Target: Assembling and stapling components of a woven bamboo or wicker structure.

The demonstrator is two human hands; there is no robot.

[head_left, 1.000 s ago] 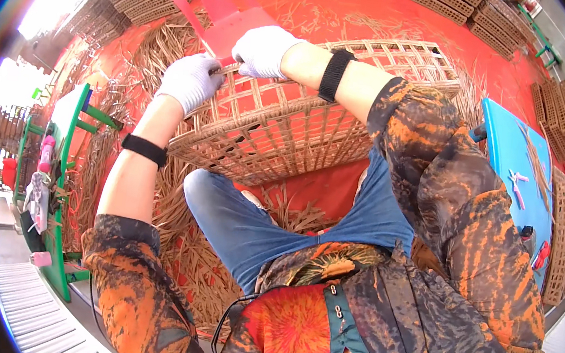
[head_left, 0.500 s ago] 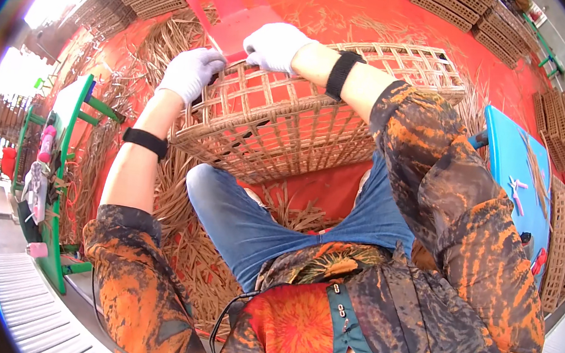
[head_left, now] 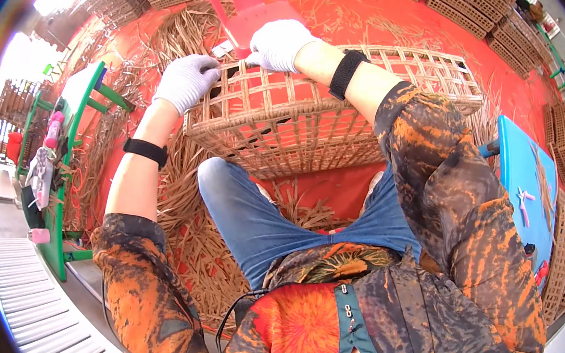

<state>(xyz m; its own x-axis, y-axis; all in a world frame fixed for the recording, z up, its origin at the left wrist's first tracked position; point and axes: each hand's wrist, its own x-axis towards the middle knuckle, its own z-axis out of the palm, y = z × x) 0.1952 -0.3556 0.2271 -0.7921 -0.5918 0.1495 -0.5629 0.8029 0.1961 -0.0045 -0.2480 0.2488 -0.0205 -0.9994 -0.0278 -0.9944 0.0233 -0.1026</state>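
A large openwork basket (head_left: 289, 113) of woven brown strips lies tilted in front of my knees, its lattice side facing up. My left hand (head_left: 187, 84), in a white knit glove, is at the basket's far left corner with its fingers bent together by the rim. To its right, my gloved right hand (head_left: 281, 45) curls its fingers down over the far edge. Whatever its fingertips hold is too small or hidden to make out. Just beyond both hands stands a red plastic chair (head_left: 249, 20).
Loose dry strips (head_left: 177, 193) lie heaped on the red floor sheet (head_left: 410, 14) left of the basket and under my legs. A blue table (head_left: 528, 182) at the right bears pink-handled pliers (head_left: 524, 205). A green-framed bench (head_left: 66, 174) stands at the left. Stacked baskets (head_left: 462, 9) line the back.
The whole view has shifted slightly. My left hand has drawn a little left and nearer to me along the basket's corner, away from the chair. My right hand stays near the same edge.
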